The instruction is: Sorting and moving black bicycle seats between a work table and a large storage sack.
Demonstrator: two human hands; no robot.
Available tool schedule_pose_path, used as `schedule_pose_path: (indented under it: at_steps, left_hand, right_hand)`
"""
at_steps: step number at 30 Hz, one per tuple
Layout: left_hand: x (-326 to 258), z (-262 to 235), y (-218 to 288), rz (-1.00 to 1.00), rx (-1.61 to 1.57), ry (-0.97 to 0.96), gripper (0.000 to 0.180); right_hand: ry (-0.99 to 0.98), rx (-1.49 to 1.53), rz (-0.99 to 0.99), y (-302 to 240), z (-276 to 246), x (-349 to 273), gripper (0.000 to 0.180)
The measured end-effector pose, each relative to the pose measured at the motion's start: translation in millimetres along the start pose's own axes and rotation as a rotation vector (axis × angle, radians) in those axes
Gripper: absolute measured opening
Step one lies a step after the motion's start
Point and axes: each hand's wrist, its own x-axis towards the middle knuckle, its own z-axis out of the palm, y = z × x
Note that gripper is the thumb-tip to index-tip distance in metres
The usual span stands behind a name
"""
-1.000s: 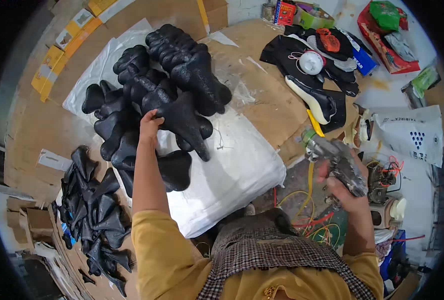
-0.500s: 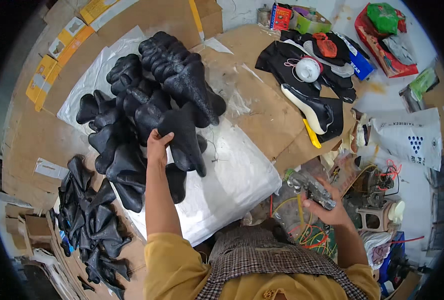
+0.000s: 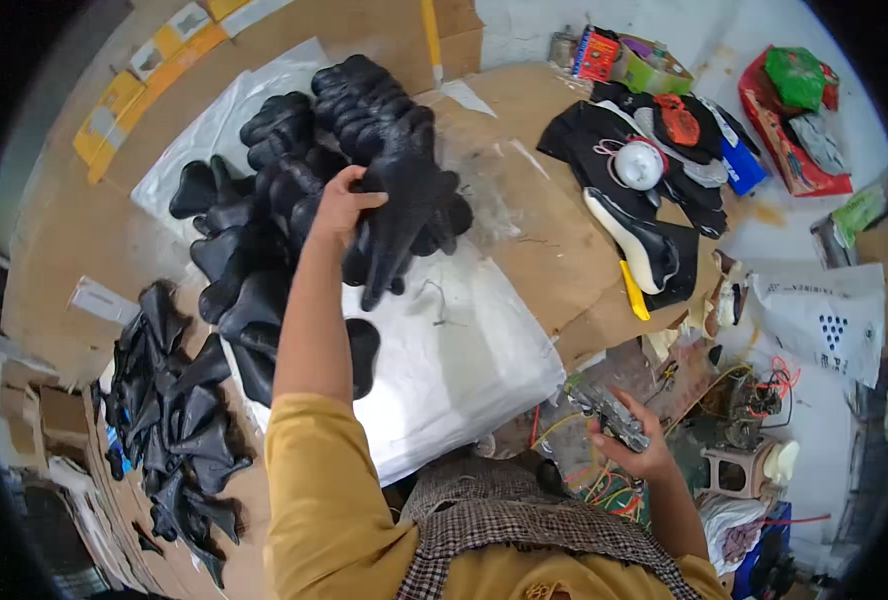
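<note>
My left hand (image 3: pixel 342 208) is closed on a black bicycle saddle (image 3: pixel 396 225), its thumb on top and the other fingers mostly hidden. The saddle is over the far right part of a heap of similar black saddles (image 3: pixel 249 265). These lie overlapped in rows on a white-covered pad (image 3: pixel 464 350). Lower right, my right hand (image 3: pixel 644 448) grips a grey metal hand tool that looks like an air stapler (image 3: pixel 612 415), held clear of the pad.
Limp black saddle covers (image 3: pixel 194 430) are piled at the left on cardboard. Across the cardboard table (image 3: pixel 509 200) lie a black-and-white saddle (image 3: pixel 629 240), a yellow-handled tool (image 3: pixel 635 292) and a white round device (image 3: pixel 639 165). Coloured hoses (image 3: pixel 614 495) tangle below my right hand.
My left hand has carried the saddle farther away and to the right, onto the far right of the heap. My right hand has lowered slightly with the stapler. The whole view has shifted somewhat.
</note>
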Motion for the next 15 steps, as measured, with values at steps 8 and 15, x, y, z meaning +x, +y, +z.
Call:
schedule_pose_path:
  at_steps: [8,15]
  left_hand:
    - [-167.3,-65.8,100.2,0.460,0.292,0.503,0.027]
    - [-326.2,-259.1,81.6,0.705,-0.361,1.214,0.030]
  right_hand:
    - [-0.170,-0.025,-0.134,-7.4,35.3,21.8,0.059]
    - [-0.357,-0.095,-0.115,-32.6,56.5,15.6,0.055]
